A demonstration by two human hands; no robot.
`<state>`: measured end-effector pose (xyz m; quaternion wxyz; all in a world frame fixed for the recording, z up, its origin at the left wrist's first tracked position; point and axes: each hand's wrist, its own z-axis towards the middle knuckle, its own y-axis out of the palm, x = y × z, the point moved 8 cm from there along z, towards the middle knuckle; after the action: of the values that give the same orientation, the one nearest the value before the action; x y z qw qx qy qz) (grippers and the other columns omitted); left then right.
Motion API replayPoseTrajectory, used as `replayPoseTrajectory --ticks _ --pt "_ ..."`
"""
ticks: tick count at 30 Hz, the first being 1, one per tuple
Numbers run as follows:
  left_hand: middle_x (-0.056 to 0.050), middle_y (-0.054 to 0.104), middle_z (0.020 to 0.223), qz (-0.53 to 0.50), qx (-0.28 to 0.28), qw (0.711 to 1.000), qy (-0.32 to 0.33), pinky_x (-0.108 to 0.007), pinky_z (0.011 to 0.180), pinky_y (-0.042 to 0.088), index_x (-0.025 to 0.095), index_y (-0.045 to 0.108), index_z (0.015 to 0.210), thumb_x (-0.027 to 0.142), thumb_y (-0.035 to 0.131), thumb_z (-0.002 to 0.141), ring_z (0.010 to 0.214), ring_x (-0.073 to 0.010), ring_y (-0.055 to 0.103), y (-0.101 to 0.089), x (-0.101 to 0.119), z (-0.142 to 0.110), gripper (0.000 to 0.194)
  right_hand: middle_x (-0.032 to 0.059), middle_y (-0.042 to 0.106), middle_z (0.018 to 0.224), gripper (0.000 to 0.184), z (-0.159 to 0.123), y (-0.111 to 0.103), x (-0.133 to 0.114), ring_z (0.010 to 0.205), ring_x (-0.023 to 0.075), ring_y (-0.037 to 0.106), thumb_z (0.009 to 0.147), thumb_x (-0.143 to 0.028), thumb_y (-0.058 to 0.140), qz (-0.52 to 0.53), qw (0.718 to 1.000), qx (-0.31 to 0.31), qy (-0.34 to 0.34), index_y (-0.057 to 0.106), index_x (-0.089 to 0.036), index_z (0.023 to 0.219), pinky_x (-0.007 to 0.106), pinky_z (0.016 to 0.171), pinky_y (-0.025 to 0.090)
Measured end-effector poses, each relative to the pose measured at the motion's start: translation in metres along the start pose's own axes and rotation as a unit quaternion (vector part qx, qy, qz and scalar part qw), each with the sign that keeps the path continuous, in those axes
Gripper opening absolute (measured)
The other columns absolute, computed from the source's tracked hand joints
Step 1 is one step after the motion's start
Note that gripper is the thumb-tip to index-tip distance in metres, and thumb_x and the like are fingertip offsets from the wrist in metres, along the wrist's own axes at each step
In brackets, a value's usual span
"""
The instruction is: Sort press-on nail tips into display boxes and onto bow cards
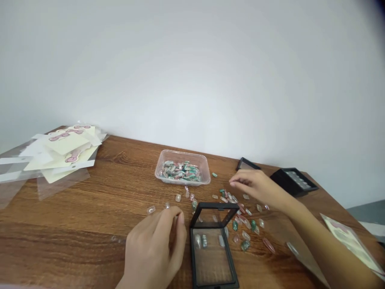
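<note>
My left hand (153,249) is positioned low, left of centre in the view, with its back facing upward. The left index finger (166,218) bends forward and down; the left thumb (179,241) extends alongside it, tip close to the finger, leaving a narrow gap between them. The remaining left fingers curl beneath the palm and are largely hidden. The left wrist exits at the lower edge.

My right hand (254,185) is set farther forward, fingers bent and directed leftward, fingertips drawn close together. Their exact contact is indistinct. The right forearm (319,235), bare, runs diagonally from the lower right corner to the hand.
</note>
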<state>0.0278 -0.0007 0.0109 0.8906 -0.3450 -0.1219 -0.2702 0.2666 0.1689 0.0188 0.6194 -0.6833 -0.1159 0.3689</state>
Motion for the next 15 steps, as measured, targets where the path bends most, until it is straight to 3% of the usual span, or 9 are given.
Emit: replayPoseTrajectory --ticks 6,15 --pt "0.005 0.064 0.064 0.034 -0.025 0.999 -0.013 -0.025 0.052 0.043 0.022 0.059 0.098 0.024 0.053 0.1 0.049 -0.0118 0.061 0.005 -0.002 -0.001 0.006 0.0074 0.072 0.097 0.025 -0.036 0.032 0.006 0.088 0.0221 0.069 0.103 -0.028 0.05 -0.03 0.999 -0.003 -0.009 0.074 -0.022 0.103 0.036 0.081 0.054" --pt "0.008 0.063 0.058 0.095 -0.077 0.992 -0.026 -0.023 0.05 0.041 0.025 0.059 0.098 0.035 0.048 0.103 0.045 -0.0107 0.062 0.013 -0.011 -0.005 0.016 0.0067 0.069 0.101 0.021 -0.054 0.032 0.01 0.094 0.0203 0.067 0.102 -0.026 0.054 0.009 1.0 0.014 -0.001 0.073 -0.022 0.109 0.032 0.084 0.051"
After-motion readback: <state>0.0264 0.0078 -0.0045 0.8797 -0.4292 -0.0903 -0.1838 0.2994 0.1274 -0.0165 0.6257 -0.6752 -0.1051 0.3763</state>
